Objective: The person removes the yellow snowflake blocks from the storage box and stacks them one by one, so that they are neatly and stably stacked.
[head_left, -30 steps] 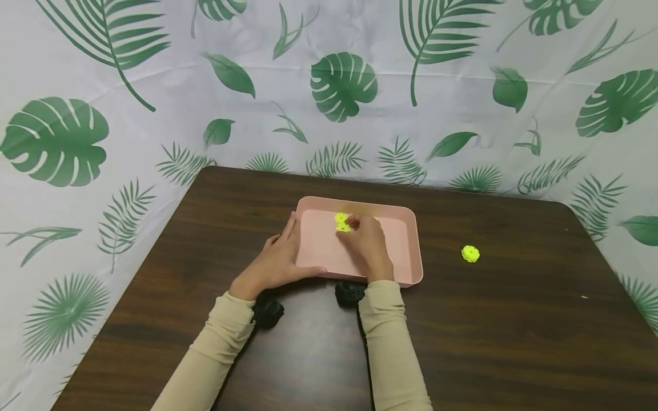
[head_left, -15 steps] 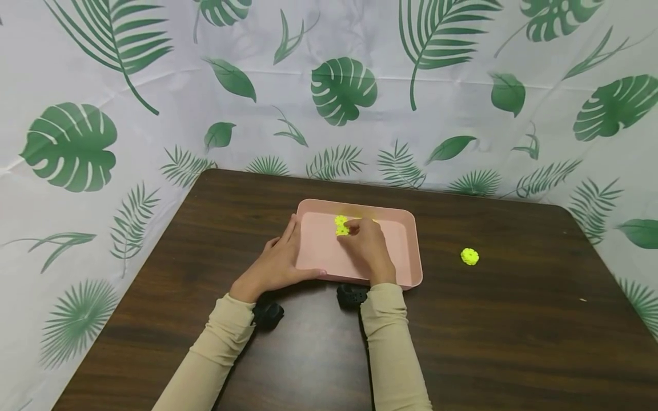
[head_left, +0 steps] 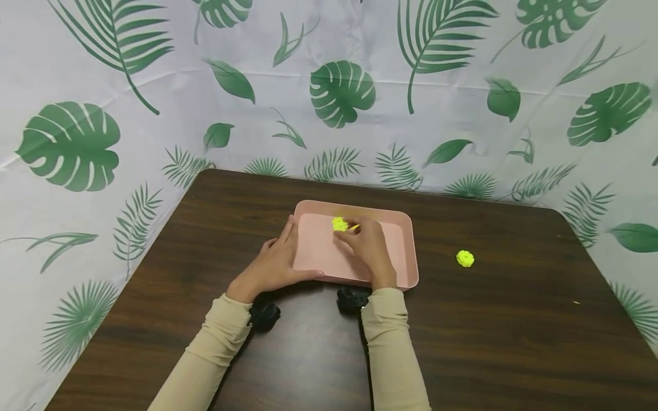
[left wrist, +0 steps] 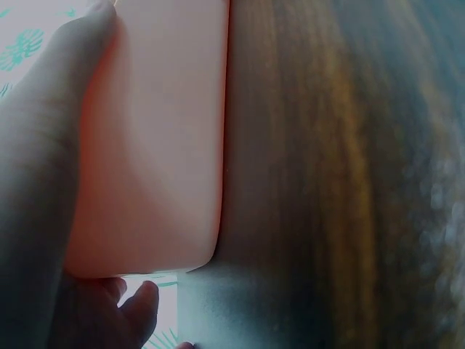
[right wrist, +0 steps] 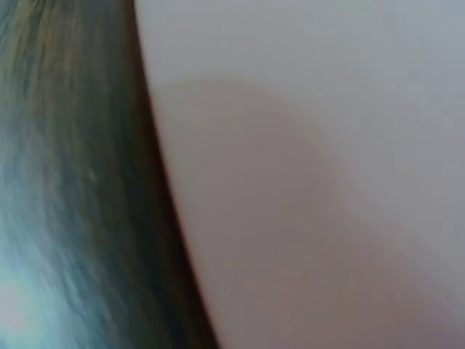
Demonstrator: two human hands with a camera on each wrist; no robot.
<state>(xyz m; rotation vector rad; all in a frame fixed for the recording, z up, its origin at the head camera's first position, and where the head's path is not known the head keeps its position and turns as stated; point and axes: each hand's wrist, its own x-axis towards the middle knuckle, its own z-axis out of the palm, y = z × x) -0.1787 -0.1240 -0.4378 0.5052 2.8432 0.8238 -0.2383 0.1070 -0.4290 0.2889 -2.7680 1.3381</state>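
A shallow pink tray [head_left: 319, 257] lies on the table. My left hand [head_left: 272, 262] holds its near-left corner, fingers along the left wall and thumb along the front wall. In the left wrist view, the tray's front wall [left wrist: 160, 145] shows beside the hand. My right hand [head_left: 367, 242] reaches into the tray and pinches a small bright yellow piece [head_left: 353, 228] between thumb and fingers, tilted and partly hidden. Just left of those fingertips is a yellow flower-shaped piece [head_left: 339, 224]. The right wrist view shows only blurred pink tray wall [right wrist: 290, 182].
Another yellow flower-shaped piece [head_left: 465, 258] lies on the dark wooden table [head_left: 514, 319], right of the tray. A tiny pale scrap [head_left: 576, 302] is farther right. Behind the table hangs a white cloth [head_left: 288, 45] with green leaves.
The yellow piece at the right fingertips now stands tilted in the pinch, where two yellow flower shapes showed side by side before. My left hand keeps its place on the tray.
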